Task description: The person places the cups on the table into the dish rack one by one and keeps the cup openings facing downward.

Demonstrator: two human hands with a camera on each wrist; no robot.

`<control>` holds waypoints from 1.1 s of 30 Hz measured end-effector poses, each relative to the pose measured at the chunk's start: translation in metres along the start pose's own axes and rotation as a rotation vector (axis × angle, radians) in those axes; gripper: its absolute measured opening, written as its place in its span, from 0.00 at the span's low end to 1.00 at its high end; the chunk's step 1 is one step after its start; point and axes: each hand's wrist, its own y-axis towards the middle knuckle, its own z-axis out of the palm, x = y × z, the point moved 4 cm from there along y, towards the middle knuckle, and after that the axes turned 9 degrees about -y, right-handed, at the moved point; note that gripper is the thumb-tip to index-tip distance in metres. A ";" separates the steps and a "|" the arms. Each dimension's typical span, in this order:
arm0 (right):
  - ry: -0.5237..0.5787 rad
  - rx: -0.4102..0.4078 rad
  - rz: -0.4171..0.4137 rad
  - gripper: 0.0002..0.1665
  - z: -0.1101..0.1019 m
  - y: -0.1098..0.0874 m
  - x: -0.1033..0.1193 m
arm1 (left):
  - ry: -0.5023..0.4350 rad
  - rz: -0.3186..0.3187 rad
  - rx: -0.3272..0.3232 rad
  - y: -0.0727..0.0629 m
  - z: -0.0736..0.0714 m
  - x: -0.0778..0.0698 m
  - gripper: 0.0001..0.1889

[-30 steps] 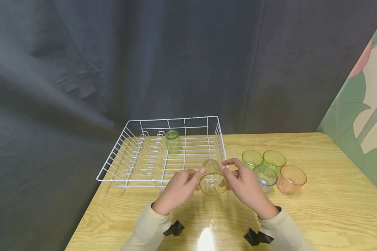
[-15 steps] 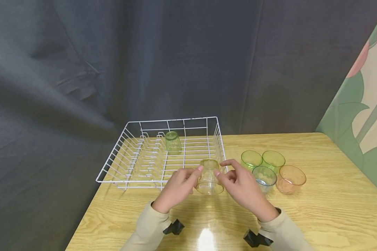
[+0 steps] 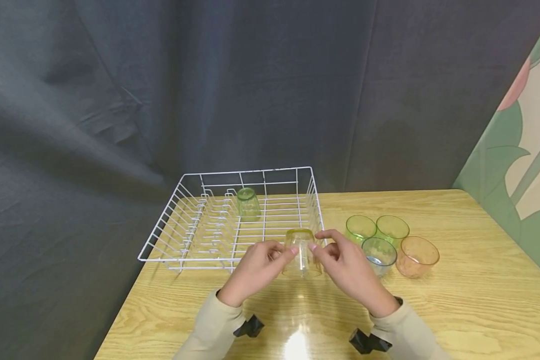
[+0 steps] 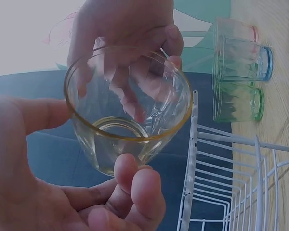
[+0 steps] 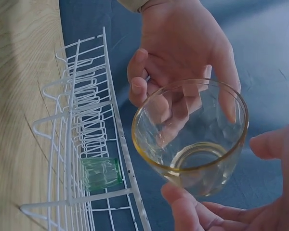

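The left hand [image 3: 261,266] holds the yellow glass [image 3: 302,261] by its side, fingers curled on the wall. The glass is bottom-up above the table [image 3: 472,300], just in front of the rack [image 3: 202,259]. It should be light, stiff, slick and breakable, best taken mid-wall from both sides. The right hand [image 3: 353,267] grips the opposite side, index raised near the base; both forearms angle inward.

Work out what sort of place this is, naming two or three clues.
Probably a staged tabletop workspace indoors, not a working kitchen: a plain dark curtain hangs behind a wooden table, which holds a white dish rack and coloured glasses.
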 end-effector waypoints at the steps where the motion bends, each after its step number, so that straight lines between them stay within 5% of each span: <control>1: -0.001 0.001 -0.002 0.27 0.000 0.000 0.000 | 0.000 -0.001 -0.002 0.000 0.000 0.000 0.28; 33: -0.096 0.011 -0.085 0.32 0.003 -0.002 0.005 | -0.051 0.008 -0.010 -0.005 -0.002 -0.003 0.24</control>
